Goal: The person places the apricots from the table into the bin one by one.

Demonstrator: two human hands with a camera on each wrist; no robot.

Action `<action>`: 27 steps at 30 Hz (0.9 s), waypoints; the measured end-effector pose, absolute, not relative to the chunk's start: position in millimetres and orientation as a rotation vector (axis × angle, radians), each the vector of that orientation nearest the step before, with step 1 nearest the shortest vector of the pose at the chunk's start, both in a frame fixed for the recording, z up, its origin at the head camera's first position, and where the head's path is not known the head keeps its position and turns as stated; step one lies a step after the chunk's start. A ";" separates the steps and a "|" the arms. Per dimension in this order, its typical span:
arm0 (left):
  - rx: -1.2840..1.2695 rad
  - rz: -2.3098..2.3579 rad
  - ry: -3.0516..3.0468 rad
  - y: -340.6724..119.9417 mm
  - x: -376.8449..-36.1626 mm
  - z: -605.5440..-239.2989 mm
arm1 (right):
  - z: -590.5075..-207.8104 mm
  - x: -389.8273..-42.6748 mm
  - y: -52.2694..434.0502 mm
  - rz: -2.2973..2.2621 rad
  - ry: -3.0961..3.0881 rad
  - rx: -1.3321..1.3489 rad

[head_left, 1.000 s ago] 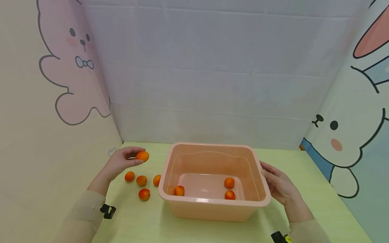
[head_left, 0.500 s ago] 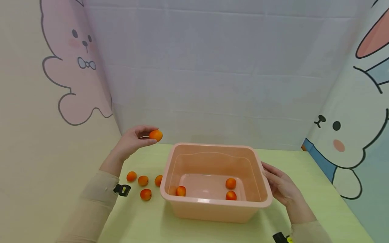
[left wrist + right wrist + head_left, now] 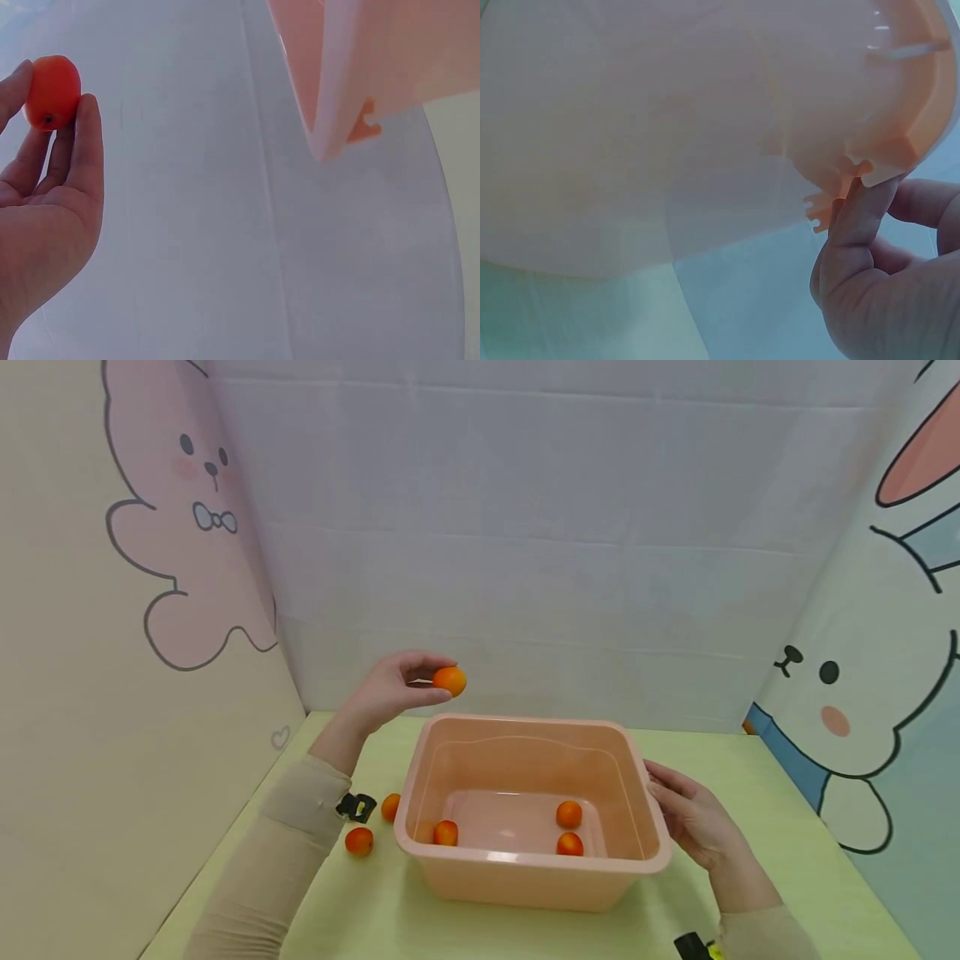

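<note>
My left hand [image 3: 429, 680] pinches a small orange fruit [image 3: 450, 681] in the air, just above the far left corner of a peach plastic basin [image 3: 525, 723]. In the left wrist view the fruit [image 3: 52, 91] sits between the fingertips [image 3: 84, 142], with the basin's corner [image 3: 337, 112] to the right. Three fruits lie in the basin: one at the left [image 3: 446, 832] and two at the right [image 3: 568, 814] [image 3: 570, 843]. My right hand [image 3: 667, 797] rests with straight fingers against the basin's right rim, and a finger [image 3: 855, 225] touches under the rim [image 3: 900, 150].
Two more fruits [image 3: 390, 807] [image 3: 358, 841] lie on the green table [image 3: 375, 902] left of the basin, partly behind my left forearm. Panels with cartoon rabbits wall in the table on the left, back and right.
My left hand has lifted the fruit from near the table and carried it up and to the right, towards the basin's far left corner. The right hand has stayed on the rim.
</note>
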State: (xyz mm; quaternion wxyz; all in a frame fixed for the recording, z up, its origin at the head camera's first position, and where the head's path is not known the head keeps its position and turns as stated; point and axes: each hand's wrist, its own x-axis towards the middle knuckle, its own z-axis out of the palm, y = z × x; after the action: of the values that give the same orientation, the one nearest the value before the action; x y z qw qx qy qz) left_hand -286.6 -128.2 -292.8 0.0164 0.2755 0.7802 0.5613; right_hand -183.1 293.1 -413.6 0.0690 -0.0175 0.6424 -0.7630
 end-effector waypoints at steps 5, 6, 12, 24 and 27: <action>0.900 1.711 2.399 -102.4 -287.4 -292.8 | -411.7 -185.3 294.7 -2.169 2.079 -0.030; 0.911 1.703 2.393 -98.1 -288.2 -293.0 | -411.5 -185.6 295.1 -2.149 2.099 -0.036; 0.958 1.686 2.379 -75.0 -295.4 -294.3 | -409.6 -186.7 296.6 -2.114 2.125 -0.070; 0.993 1.615 2.295 -31.7 -308.8 -307.9 | -406.1 -186.0 296.7 -2.063 2.171 -0.135; 0.962 1.591 2.270 -23.4 -313.1 -318.3 | -406.8 -186.5 296.7 -2.058 2.172 -0.144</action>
State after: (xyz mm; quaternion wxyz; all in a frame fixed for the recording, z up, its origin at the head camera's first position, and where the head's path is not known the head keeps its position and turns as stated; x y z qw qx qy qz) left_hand -313.1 -23.4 -318.3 0.1037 0.3263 0.7694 0.5392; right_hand -186.5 296.7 -406.8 0.0730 -0.0478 0.7230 -0.6853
